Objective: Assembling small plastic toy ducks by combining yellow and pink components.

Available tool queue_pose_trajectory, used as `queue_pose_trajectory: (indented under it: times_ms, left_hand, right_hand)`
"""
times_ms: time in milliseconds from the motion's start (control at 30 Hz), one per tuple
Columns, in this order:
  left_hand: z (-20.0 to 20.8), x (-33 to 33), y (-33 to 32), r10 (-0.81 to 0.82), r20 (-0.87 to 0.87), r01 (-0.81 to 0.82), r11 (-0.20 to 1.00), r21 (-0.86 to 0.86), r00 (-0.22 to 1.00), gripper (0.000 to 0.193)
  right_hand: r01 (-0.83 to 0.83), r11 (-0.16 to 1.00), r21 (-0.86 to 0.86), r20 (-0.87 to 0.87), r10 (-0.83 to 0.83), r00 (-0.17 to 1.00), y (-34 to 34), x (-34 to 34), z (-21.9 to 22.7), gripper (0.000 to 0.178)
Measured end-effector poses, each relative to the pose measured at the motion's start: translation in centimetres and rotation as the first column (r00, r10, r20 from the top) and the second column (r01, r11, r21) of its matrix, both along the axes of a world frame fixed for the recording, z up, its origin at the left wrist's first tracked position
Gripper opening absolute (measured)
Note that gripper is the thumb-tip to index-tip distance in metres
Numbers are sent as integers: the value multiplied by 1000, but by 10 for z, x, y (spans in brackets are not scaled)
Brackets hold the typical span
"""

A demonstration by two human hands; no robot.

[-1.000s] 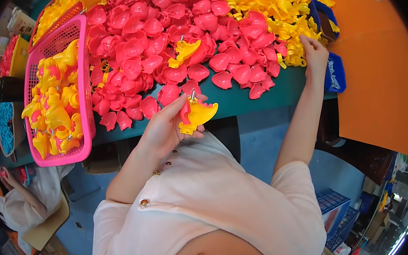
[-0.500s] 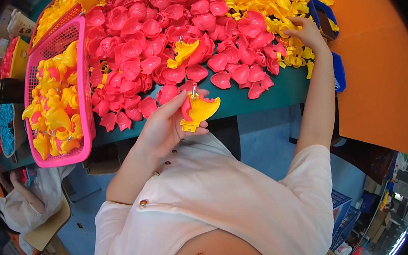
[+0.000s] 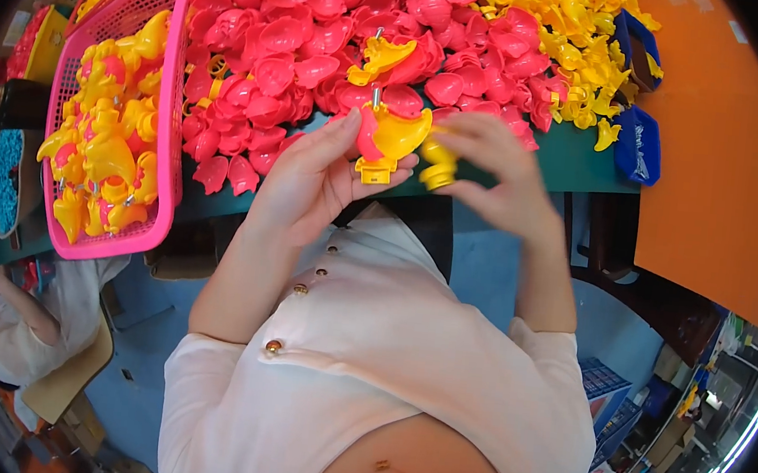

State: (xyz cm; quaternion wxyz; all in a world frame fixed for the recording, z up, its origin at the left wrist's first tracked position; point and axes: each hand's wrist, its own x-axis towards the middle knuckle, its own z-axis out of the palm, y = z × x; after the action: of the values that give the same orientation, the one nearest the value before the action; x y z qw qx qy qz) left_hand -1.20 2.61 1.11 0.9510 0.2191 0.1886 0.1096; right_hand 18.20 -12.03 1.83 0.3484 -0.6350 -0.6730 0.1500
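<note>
My left hand point(image 3: 308, 168) grips a half-built plastic toy point(image 3: 401, 135), a yellow curved shell with a pink piece against it, a metal pin sticking up at its top. Close on its right, my right hand point(image 3: 517, 177), blurred by motion, pinches a small yellow plastic part point(image 3: 439, 166) between thumb and fingers. A narrow gap seems to separate this part from the toy. Just beyond, a similar yellow shell point(image 3: 383, 60) with a pin rests on the heap of pink shells point(image 3: 272, 71).
At left, a pink basket point(image 3: 173, 116) holds several yellow-and-pink toys point(image 3: 106, 151). Yellow parts point(image 3: 587, 65) are heaped at the far right. Beside them stand two blue trays, the nearer tray point(image 3: 625, 155) holding small metal pieces. A dark bottle point(image 3: 27, 105) and a co-worker point(image 3: 43, 314) are at left.
My right hand has come back from the yellow heap with a yellow part, to beside the toy. My left hand still holds the toy. The whole view has shifted slightly.
</note>
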Motion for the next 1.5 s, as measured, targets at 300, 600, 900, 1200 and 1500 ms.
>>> queue_pose_trajectory:
  times_ms: [300,600,900,1200,1500]
  left_hand:
    - [-4,-17,4,49,28,-50,997,66,998,37]
    - [-2,-26,3,69,47,-73,994,85,996,35]
    - [24,-19,-7,81,-22,-73,969,238,996,37]
    - [36,-13,-12,120,-30,-105,944,314,992,38]
    - [38,-11,-15,125,-37,-104,930,352,991,36]
  right_hand:
    - [156,988,-4,99,-154,983,-3,-46,-41,55]
    - [294,947,127,-613,-158,774,-7,-30,-33,63]
    - [166,859,484,-637,216,740,14,-48,-8,70]
    - [115,855,505,-467,159,870,20,-48,-4,65]
    - [151,829,538,-419,108,901,16,-47,0,65]
